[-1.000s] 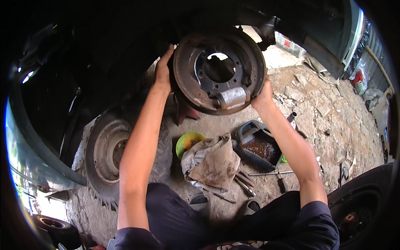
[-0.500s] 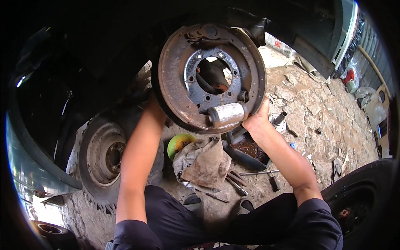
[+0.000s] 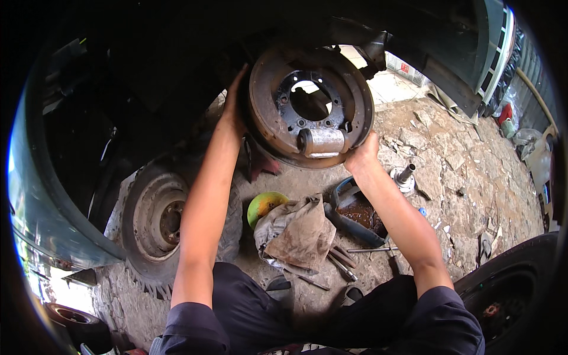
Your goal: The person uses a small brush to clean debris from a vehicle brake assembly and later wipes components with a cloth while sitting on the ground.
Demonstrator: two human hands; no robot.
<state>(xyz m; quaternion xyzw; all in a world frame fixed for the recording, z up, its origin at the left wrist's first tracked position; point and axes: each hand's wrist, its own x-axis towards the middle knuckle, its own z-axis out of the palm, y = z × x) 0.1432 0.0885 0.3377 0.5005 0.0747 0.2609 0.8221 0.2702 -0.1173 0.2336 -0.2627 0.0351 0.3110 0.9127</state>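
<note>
Left hand [image 3: 235, 97] and right hand [image 3: 364, 152] clasped the brake plate [image 3: 267, 109], upper centre; its off-centre cylinder [image 3: 325, 141] could've twisted it loose.

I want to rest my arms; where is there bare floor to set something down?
The roomiest patch is the rough stone floor bordered by the flanged metal part on its left and the black wheel below, though small debris is scattered there. It is crowded between the left wheel and the grimy pan: bowl, rag and tools lie close together.
</note>
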